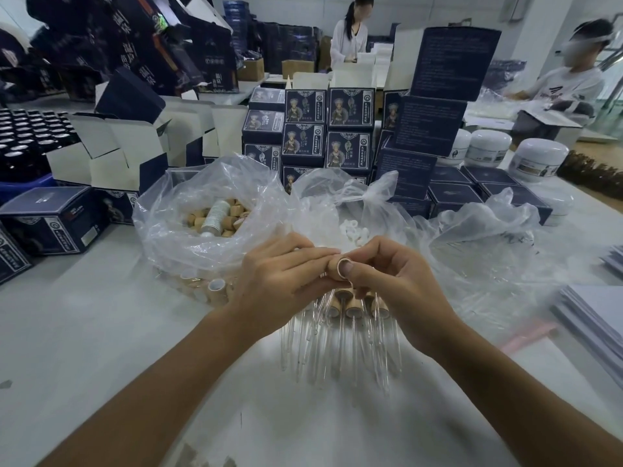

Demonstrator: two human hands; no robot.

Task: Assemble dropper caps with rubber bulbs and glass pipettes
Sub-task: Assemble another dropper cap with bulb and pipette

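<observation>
Your left hand (pixel 279 274) and right hand (pixel 387 281) meet over the table (pixel 101 332), both pinching one wooden dropper cap (pixel 340 268) (open end toward you), likely seating its bulb; next, a glass pipette (pixel 337 348) needs straight entry.

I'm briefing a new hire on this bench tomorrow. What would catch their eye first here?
Front and centre, the left hand and right hand together hold one tan dropper cap, its open end facing the camera. Just below lies a row of finished droppers, glass pipettes pointing toward the viewer. Behind the hands sits a clear bag of tan caps, with stacked dark blue boxes beyond.
</observation>
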